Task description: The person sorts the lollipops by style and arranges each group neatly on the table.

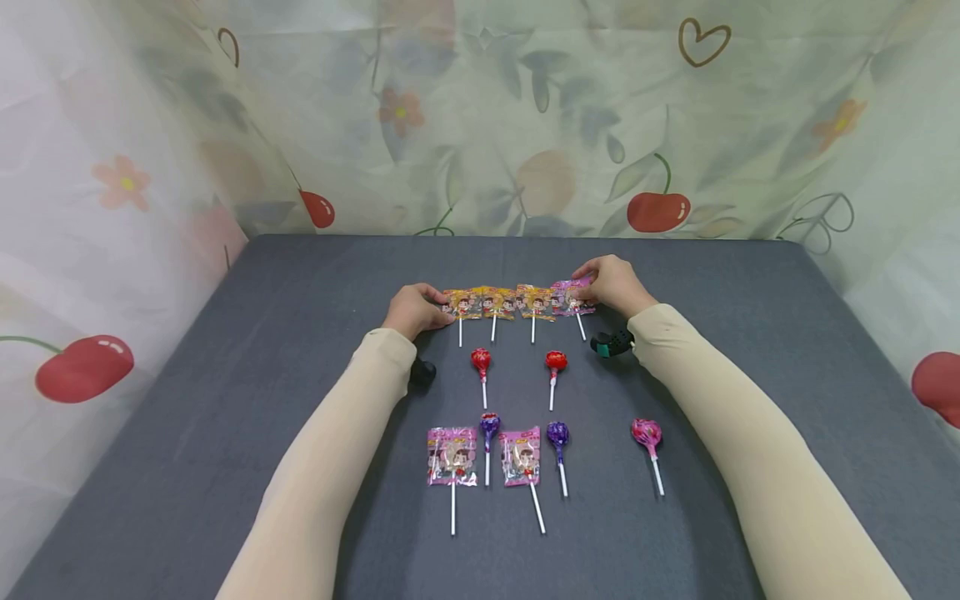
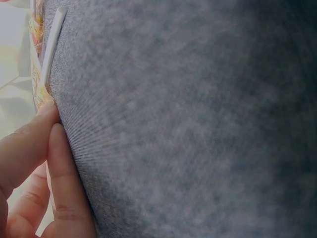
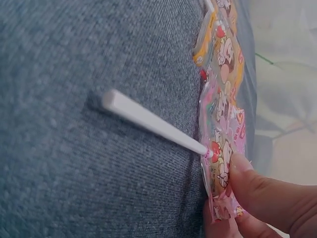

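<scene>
Three yellow-wrapped lollipops and one pink-wrapped lollipop lie side by side in a back row, sticks toward me. My left hand (image 1: pixel 417 312) pinches the left edge of the leftmost yellow-wrapped lollipop (image 1: pixel 462 303); its white stick (image 2: pixel 53 47) shows beyond the thumb in the left wrist view. At the row's right end, my right hand (image 1: pixel 615 285) pinches the pink-wrapped lollipop (image 1: pixel 566 298) between thumb and fingers. In the right wrist view its clear wrapper (image 3: pixel 222 168) meets the neighbouring yellow wrapper (image 3: pixel 225 59), and its stick points away from the hand.
Nearer me lie two red lollipops (image 1: pixel 481 360), two purple lollipops (image 1: pixel 557 433), two flat pink-wrapped lollipops (image 1: pixel 452 454) and a round pink lollipop (image 1: pixel 647 432) at right. All rest on the dark grey table (image 1: pixel 225 433). A patterned curtain (image 1: pixel 480 125) hangs behind its back edge.
</scene>
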A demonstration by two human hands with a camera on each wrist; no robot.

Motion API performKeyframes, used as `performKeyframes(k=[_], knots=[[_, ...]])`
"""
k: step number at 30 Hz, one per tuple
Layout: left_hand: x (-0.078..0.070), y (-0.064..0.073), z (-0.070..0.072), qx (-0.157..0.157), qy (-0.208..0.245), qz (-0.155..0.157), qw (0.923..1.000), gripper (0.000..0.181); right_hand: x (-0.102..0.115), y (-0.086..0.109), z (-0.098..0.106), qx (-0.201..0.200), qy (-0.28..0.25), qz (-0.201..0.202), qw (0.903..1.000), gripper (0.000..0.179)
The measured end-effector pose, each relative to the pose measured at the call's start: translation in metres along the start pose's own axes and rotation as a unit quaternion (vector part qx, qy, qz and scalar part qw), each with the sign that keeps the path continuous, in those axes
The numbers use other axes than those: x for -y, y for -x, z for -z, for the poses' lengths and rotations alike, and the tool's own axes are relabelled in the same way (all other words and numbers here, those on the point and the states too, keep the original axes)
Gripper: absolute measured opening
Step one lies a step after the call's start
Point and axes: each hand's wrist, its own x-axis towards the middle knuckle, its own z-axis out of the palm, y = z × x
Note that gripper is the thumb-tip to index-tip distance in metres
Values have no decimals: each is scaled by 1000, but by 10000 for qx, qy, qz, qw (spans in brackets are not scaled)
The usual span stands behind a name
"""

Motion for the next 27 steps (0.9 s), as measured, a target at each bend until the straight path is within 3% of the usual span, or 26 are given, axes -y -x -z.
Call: performKeyframes(k=[27], knots=[[-2,1,-1,-22,-166,49,9998,32,-1,1,4,208,-37,-466,9987,36]])
